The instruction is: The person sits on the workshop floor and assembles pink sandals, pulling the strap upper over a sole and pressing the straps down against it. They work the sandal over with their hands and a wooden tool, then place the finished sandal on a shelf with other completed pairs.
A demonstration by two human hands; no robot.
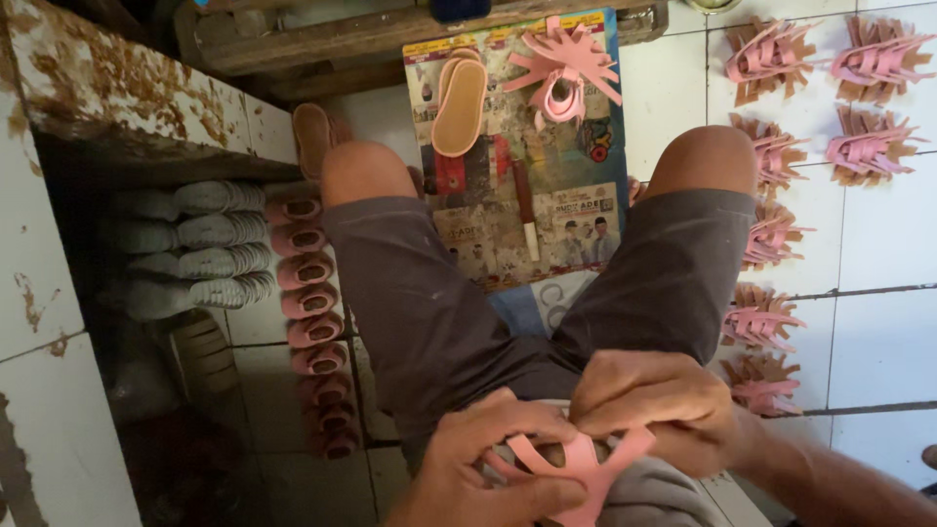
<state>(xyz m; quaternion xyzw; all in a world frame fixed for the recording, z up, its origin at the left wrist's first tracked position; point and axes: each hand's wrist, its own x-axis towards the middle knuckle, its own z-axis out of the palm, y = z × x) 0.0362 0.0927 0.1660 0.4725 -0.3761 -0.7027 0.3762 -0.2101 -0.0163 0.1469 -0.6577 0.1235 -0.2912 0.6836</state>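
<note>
A pink strappy sandal upper (pixel 586 466) lies in my lap, held from both sides. My left hand (pixel 488 468) grips its lower left straps with thumb on top. My right hand (pixel 656 402) pinches its upper right straps. Both hands sit close to my body between my knees. On a printed sheet (pixel 586 210) on the floor ahead lie a tan sole (pixel 460 107), another pink cut upper (pixel 566 68) and a brush with a dark handle (pixel 526 210).
Finished pink and brown woven uppers (pixel 771 156) lie in rows on the white tiles to the right. A column of pink shoe pieces (pixel 307 293) and stacked grey soles (pixel 200 249) sit at left beside a stained white ledge (pixel 117 98). A wooden frame (pixel 322 39) stands at top.
</note>
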